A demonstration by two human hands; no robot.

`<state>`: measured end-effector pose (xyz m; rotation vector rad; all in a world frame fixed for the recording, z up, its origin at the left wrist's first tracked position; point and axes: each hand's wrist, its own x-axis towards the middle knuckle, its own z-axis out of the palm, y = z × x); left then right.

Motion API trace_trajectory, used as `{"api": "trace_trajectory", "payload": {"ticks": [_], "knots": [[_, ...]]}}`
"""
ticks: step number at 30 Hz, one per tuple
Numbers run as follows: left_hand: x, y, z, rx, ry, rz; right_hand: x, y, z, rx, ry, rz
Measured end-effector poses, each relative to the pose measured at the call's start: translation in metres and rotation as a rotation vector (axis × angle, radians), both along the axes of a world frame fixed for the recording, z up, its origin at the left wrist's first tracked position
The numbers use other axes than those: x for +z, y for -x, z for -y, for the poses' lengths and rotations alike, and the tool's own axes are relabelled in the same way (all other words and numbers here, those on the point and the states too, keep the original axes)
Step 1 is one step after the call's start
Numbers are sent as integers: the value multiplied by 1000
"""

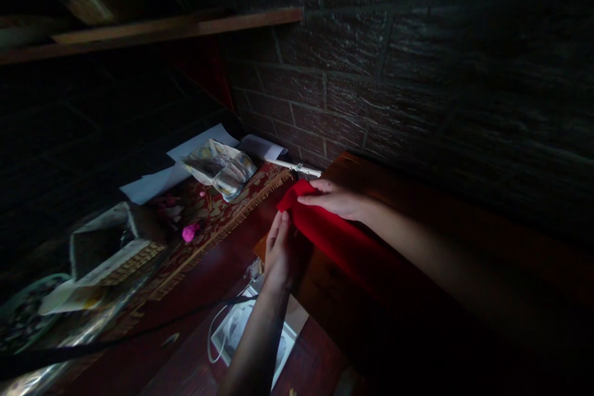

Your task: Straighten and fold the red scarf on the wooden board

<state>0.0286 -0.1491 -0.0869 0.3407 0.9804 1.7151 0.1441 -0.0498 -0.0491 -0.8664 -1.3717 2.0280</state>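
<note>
A red cloth point(343, 241) lies along the top of a dark wooden box or table point(352, 297), next to a brick wall. My right hand point(336, 198) lies flat on the cloth's far end, fingers stretched out. Just below that end, my left hand point(278, 250) is at the cloth's hanging edge by the wooden corner, fingers straight and close together. The light is too dim to show whether it pinches the edge.
A patterned red runner point(218, 223) with a fringe covers the lower surface at left. On it lie a crumpled foil bag point(220, 167), white papers point(185, 161), pink petals point(189, 232), a basket point(111, 247) and a plate point(23, 312). A wooden shelf point(185, 28) runs above. Papers and a cord point(232, 328) lie below.
</note>
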Motion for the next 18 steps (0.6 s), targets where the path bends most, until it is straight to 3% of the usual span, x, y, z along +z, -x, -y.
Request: {"api": "trace_trajectory", "payload": {"ticks": [3,7,13,16,18], "knots": [[-2,6,-12,0,25,-57,-11,7,-1,-88,64,-15],[-4,13,-29,-112,8,-155,-20,6,-3,-123,104,43],[-11,25,-38,-72,-49,-566,-27,-26,-17,13,40,175],[-13,28,-38,-44,1,-741,-31,-37,-21,-138,-103,296],[-14,28,-39,8,5,-756,-33,-38,-18,-245,-193,334]]}}
